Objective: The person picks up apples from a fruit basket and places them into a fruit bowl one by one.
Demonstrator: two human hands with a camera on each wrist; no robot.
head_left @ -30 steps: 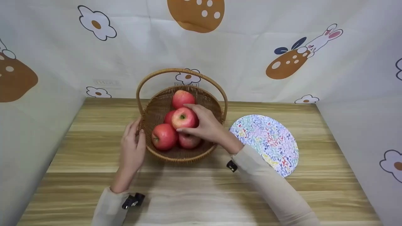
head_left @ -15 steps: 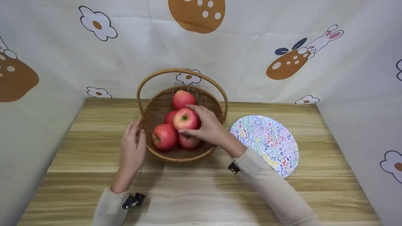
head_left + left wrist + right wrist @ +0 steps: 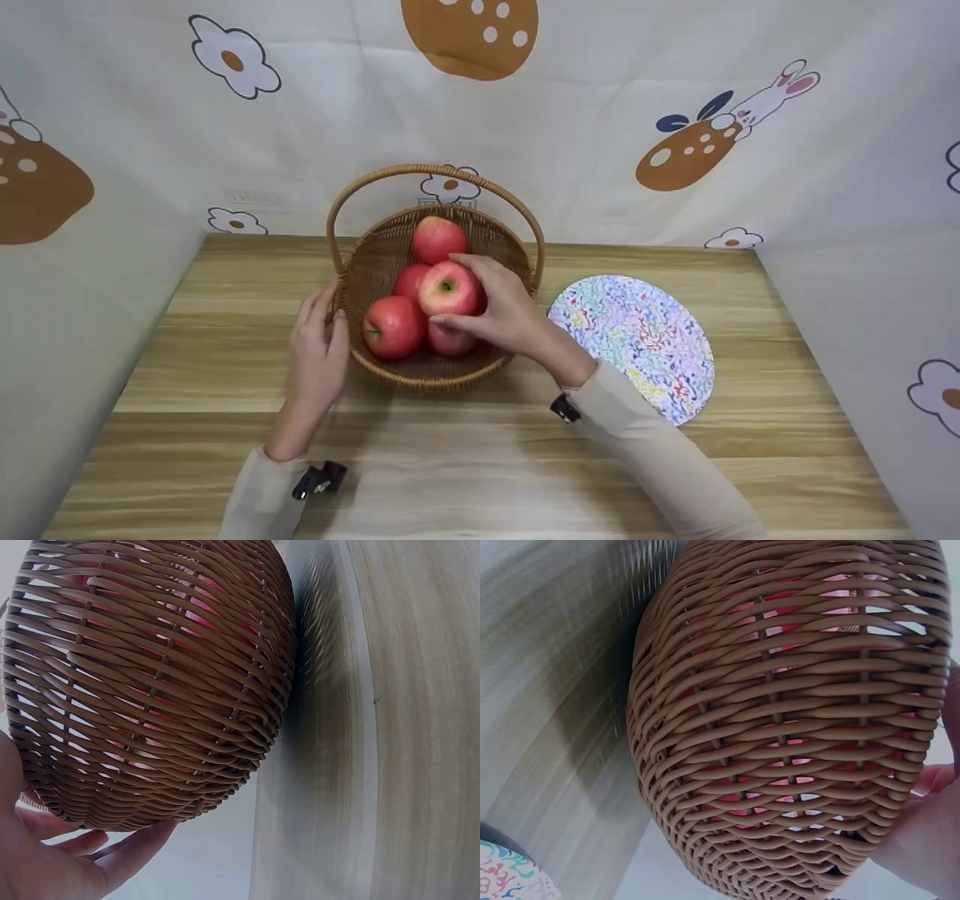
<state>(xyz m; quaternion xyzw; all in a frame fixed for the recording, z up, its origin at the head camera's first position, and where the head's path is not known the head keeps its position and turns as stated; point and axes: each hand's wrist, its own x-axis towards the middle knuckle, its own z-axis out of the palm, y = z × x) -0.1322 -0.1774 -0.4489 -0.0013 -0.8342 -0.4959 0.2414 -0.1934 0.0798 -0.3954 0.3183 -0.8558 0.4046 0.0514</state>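
Several red apples sit in a brown wicker basket [image 3: 431,381] with an arched handle [image 3: 435,171]. My right hand [image 3: 504,306] holds the top apple [image 3: 450,288], thumb on its near side and fingers on its far side, above the other apples. Another apple [image 3: 394,328] lies to its left, and one [image 3: 439,240] lies behind. In the head view, my left hand [image 3: 319,349] grips the basket's left side by the rim. The left wrist view shows its fingers [image 3: 135,859] against the wicker. Wicker covers most of the apples in both wrist views.
A round mat [image 3: 637,345] with a multicoloured pattern lies on the wooden table [image 3: 450,465], right of the basket. Behind and at both sides hang pale sheets [image 3: 585,150] printed with flowers, a rabbit and brown shapes.
The right hand has shifted slightly right and toward the near side, with the apple in its grip. The left hand and the basket have stayed in place.
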